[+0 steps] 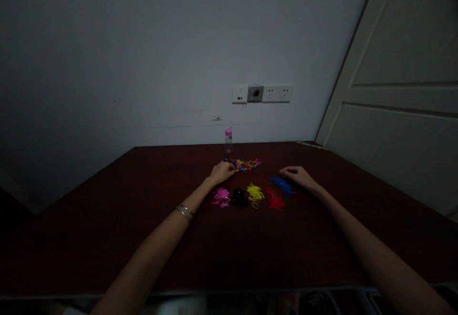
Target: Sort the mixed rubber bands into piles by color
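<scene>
My left hand reaches to the left end of a mixed heap of coloured rubber bands. Its fingers are pinched together, with a yellow rubber band at the tips. Beside the blue rubber bands, my right hand rests low over the table, fingers closed; whatever they hold, if anything, is too small to make out. Nearer to me lie separate piles of pink bands, black bands, yellow bands and red bands.
A small clear bottle with a pink top stands behind the mixed heap, close to the wall. The dark red table meets a wall with sockets. A pale panelled door is at the right. The light is dim.
</scene>
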Demonstrator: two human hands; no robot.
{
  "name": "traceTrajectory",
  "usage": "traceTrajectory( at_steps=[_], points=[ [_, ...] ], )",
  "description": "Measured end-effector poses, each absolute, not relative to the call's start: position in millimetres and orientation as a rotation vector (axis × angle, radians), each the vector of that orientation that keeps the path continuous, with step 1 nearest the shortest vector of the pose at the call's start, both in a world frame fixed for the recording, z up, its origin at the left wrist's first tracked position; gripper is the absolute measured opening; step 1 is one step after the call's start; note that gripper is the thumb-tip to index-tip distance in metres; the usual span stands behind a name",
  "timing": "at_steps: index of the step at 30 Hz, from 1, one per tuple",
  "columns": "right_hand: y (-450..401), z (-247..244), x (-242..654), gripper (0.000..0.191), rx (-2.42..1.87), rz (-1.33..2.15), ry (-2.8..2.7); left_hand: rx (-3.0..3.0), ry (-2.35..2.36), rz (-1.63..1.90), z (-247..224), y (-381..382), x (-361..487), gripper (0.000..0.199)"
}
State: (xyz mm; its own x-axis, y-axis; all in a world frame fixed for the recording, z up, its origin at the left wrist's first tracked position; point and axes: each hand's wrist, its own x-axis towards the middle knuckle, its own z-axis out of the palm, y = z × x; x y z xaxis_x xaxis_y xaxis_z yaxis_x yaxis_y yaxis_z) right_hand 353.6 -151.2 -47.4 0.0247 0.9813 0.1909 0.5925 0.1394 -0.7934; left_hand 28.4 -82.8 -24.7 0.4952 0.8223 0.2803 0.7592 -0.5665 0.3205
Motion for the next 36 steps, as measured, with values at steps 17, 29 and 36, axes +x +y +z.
traceTrajectory(
  at_steps=[17, 29, 36],
  points=[
    [-153.0, -45.2, 350.8, 0.039, -1.57, 0.66, -1.641, 2.393, 1.294, 0.813, -21.8, -72.7, 18.0, 0.019],
    [-155.0, -42.4, 348.7, 0.037, -1.585, 0.647, -1.644, 2.369, 1.212, 0.851, -30.9, -58.2, 16.5, 0.019],
    [-155.8, -42.8, 348.6, 0.036, -1.578, 0.661, -1.654, 2.347, 1.15, 0.909, -32.4, -52.7, 15.8, 0.021]
  ],
)
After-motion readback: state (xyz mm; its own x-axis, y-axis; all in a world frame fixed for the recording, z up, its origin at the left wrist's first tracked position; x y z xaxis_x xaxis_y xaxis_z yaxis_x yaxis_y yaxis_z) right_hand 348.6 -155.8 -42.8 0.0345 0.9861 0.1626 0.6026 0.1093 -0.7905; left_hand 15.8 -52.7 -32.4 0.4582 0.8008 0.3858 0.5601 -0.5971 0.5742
